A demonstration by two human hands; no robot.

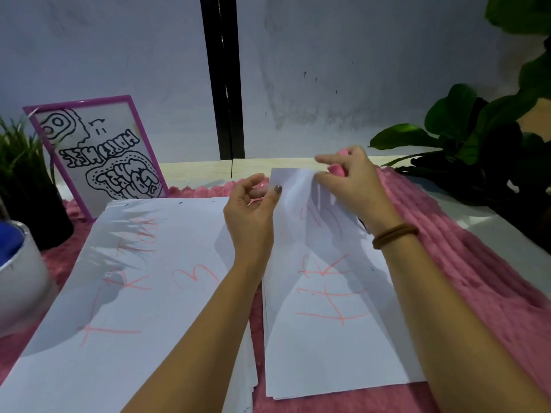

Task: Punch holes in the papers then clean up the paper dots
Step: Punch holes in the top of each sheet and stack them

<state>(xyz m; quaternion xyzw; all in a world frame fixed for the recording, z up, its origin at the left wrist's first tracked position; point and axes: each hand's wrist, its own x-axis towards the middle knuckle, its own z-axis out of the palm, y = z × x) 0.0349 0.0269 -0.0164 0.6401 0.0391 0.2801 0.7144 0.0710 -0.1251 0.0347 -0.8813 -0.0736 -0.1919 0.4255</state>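
A: On your left the punched stack lies on the pink mat, with holes along its far edge.

B: Next, your left hand pinches the left edge of the lifted sheet, thumb on top and fingers curled.

A: That sheet rises from the right stack.

B: Your right hand curls round a pink tool at the sheet's top edge. The hand hides most of the tool.

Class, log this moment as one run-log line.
left hand pinches edge of lifted sheet | right hand grips pink punch at sheet top | left stack already punched
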